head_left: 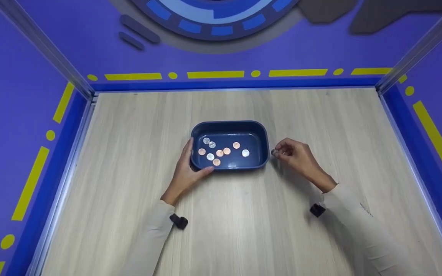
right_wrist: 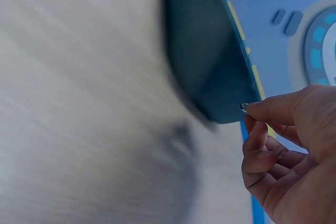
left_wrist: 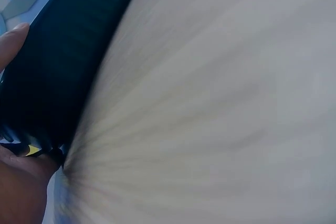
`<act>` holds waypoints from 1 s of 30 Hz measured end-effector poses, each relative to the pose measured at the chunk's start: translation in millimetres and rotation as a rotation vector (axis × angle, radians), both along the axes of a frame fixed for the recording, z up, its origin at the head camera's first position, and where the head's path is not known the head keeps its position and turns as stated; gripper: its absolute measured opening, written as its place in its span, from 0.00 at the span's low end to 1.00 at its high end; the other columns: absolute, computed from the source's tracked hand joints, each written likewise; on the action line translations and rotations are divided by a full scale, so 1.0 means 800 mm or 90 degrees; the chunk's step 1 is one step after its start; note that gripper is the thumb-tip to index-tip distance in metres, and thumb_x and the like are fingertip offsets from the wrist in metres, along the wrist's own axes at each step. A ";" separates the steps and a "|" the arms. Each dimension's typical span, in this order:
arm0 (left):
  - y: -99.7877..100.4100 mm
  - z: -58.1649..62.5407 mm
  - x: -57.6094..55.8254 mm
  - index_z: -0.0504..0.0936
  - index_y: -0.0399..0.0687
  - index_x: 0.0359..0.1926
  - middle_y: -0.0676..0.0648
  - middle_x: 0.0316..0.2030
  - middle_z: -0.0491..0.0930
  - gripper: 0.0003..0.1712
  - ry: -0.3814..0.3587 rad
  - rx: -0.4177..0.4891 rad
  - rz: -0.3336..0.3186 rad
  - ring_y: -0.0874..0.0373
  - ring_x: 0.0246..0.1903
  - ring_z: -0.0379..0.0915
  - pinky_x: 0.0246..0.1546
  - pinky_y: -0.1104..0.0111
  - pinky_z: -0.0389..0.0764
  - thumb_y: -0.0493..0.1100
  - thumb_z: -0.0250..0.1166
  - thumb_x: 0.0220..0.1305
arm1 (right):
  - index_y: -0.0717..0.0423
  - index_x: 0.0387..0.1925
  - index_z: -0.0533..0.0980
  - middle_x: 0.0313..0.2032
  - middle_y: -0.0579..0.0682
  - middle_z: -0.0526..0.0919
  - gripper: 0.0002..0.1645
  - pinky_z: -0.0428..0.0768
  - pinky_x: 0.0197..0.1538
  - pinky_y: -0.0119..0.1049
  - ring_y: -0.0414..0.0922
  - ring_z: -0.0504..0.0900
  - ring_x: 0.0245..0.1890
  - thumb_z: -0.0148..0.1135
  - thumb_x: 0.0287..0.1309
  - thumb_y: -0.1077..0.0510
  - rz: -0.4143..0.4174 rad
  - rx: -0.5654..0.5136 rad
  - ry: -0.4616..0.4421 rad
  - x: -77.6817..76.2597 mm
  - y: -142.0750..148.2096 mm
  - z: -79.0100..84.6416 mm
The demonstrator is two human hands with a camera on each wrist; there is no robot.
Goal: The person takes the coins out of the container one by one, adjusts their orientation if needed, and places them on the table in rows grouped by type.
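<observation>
A dark blue rectangular container [head_left: 261,132] with rounded corners sits on the table, several silver coins [head_left: 245,153] and copper coins [head_left: 236,145] lying flat on its floor. My left hand [head_left: 187,173] holds its left end, the fingers along the side wall and the thumb at the front rim. Just off the container's right end, my right hand [head_left: 297,156] pinches a small silver coin [head_left: 274,152] between thumb and fingertips. The right wrist view shows this coin's edge [right_wrist: 244,108] at the fingertips, overlapping the container's wall [right_wrist: 205,51].
The pale wood-grain table [head_left: 236,222] is bounded by a blue back wall [head_left: 221,57] with yellow marks and by side panels with metal edge rails [head_left: 61,188]. Black wrist-worn devices [head_left: 178,221] sit at both sleeves.
</observation>
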State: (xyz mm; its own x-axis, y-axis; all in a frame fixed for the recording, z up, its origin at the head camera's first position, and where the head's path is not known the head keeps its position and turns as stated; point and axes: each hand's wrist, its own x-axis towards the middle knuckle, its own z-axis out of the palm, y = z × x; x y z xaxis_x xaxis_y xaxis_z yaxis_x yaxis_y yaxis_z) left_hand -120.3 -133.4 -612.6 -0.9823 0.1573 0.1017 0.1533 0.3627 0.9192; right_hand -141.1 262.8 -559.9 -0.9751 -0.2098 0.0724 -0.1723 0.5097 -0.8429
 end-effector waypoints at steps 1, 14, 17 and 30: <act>0.000 0.000 -0.001 0.47 0.37 0.89 0.33 0.87 0.48 0.75 -0.001 -0.001 0.001 0.37 0.86 0.44 0.85 0.45 0.48 0.57 0.86 0.57 | 0.65 0.40 0.86 0.35 0.57 0.90 0.07 0.79 0.37 0.23 0.40 0.84 0.32 0.75 0.63 0.73 -0.001 -0.001 -0.006 0.000 0.001 -0.005; 0.009 0.000 -0.007 0.48 0.36 0.89 0.32 0.87 0.49 0.76 0.009 -0.005 -0.008 0.34 0.85 0.45 0.84 0.42 0.49 0.64 0.85 0.57 | 0.64 0.41 0.86 0.34 0.53 0.89 0.06 0.78 0.38 0.24 0.41 0.84 0.33 0.73 0.63 0.71 -0.025 0.035 -0.025 0.003 0.008 -0.043; 0.008 -0.001 -0.006 0.48 0.36 0.89 0.31 0.86 0.49 0.76 0.011 -0.004 -0.006 0.34 0.85 0.46 0.84 0.43 0.50 0.64 0.85 0.57 | 0.64 0.42 0.86 0.34 0.53 0.89 0.06 0.77 0.38 0.25 0.43 0.83 0.34 0.71 0.63 0.71 -0.032 0.044 -0.023 0.003 0.007 -0.046; -0.003 -0.003 -0.003 0.47 0.35 0.88 0.31 0.86 0.49 0.76 0.017 0.010 0.008 0.35 0.85 0.46 0.84 0.44 0.50 0.62 0.85 0.57 | 0.67 0.42 0.85 0.35 0.56 0.85 0.08 0.76 0.44 0.39 0.49 0.80 0.37 0.73 0.61 0.74 0.005 0.123 0.053 -0.003 -0.005 -0.046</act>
State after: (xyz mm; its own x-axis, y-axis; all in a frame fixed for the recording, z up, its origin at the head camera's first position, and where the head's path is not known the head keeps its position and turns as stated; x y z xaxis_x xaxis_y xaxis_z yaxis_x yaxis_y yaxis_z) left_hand -122.4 -135.9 -614.6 -0.9809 0.1438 0.1310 0.1743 0.3499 0.9204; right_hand -143.5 258.9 -596.4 -0.9656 -0.2354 0.1109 -0.2424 0.6588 -0.7122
